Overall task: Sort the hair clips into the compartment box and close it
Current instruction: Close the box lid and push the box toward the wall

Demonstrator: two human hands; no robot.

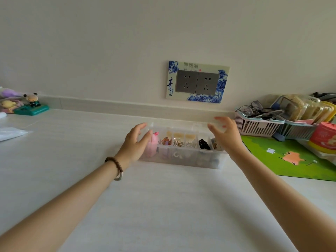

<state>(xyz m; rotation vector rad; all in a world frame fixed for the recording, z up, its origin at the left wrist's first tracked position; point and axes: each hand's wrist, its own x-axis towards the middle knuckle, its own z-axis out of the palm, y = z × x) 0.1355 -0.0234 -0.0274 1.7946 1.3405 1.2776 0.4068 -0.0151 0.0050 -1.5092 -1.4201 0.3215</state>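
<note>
- The box (183,151) sits on the white counter (163,206), straight ahead of the person and at the far reach of both arms; its long axis runs left to right, squarely across the line of reach.
- The left hand (135,142) is at the box's left end and the right hand (224,133) at its right end, so the two bracket it — neither looks clearly nearer.
- Both hands are spread with fingers curved. They seem to hold the ends of a clear lid (181,126) over the back of the box, but it is so transparent and blurred that I cannot tell how firm the contact is.
- By my reading the sorting is finished and closing is the step in hand; the lid would have to come down level along that long axis to seat.
- The box is frosted, thin-walled plastic, rectangular, split by dividers into cells.
- Inside: a soft pink fuzzy piece (153,142) at the left end, small shiny clips (177,141) in the middle cells, a glossy black claw clip (204,144) toward the right.
</note>
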